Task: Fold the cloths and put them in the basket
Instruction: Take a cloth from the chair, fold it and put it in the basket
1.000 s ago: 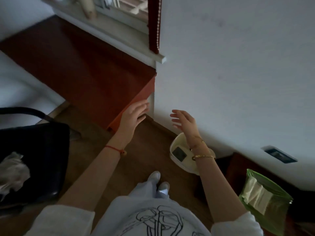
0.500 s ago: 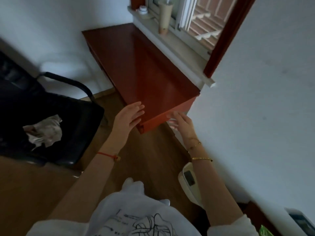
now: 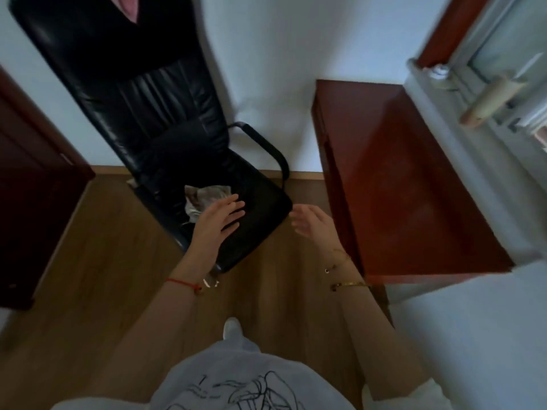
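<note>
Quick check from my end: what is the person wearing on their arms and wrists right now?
Both forearms are bare. The left hand has a thin red string bracelet at the wrist. The right hand has two slim gold-coloured bracelets on the wrist. Short, light-coloured sleeves show at the upper arms, part of a pale top with a dark line drawing.

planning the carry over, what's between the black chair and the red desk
In the head view, only bare wood floor and white wall separate the black chair from the red desk; the open right hand hovers over that gap.
</note>
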Demonstrator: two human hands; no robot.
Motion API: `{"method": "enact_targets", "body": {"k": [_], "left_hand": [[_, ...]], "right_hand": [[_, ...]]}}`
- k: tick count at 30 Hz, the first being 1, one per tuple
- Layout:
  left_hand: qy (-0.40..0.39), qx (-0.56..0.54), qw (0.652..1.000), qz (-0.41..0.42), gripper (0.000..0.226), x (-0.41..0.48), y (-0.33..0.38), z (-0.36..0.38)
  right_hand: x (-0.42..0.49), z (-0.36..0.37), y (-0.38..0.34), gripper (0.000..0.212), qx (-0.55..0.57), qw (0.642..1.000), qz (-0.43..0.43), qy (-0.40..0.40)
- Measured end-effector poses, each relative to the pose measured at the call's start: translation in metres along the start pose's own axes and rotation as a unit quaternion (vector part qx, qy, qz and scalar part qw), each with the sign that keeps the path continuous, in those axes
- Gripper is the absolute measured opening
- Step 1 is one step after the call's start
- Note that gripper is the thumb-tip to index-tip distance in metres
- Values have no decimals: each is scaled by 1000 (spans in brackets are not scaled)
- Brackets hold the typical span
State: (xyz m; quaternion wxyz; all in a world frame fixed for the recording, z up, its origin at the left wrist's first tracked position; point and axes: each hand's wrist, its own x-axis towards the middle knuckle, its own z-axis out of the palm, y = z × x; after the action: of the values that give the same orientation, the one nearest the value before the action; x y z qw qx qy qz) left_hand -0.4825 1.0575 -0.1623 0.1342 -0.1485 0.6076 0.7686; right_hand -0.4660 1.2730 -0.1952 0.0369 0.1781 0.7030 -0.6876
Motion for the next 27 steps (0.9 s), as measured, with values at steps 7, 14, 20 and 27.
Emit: {"method": "enact_targets", "body": {"k": [7, 14, 20, 27], "left_hand": [[62, 50, 997, -1, 23, 60, 30, -86], [135, 81, 985, -76, 19, 124, 37, -109], [173, 90, 974, -113, 22, 198, 28, -113], [233, 86, 953, -174, 20, 296, -23, -135]], "right_hand": [[72, 91, 3, 23, -35, 998, 17, -49], [144, 121, 11, 20, -110, 991, 39, -66], [234, 142, 20, 18, -172, 976, 84, -102], [340, 183, 50, 18, -281, 934, 103, -193]]}}
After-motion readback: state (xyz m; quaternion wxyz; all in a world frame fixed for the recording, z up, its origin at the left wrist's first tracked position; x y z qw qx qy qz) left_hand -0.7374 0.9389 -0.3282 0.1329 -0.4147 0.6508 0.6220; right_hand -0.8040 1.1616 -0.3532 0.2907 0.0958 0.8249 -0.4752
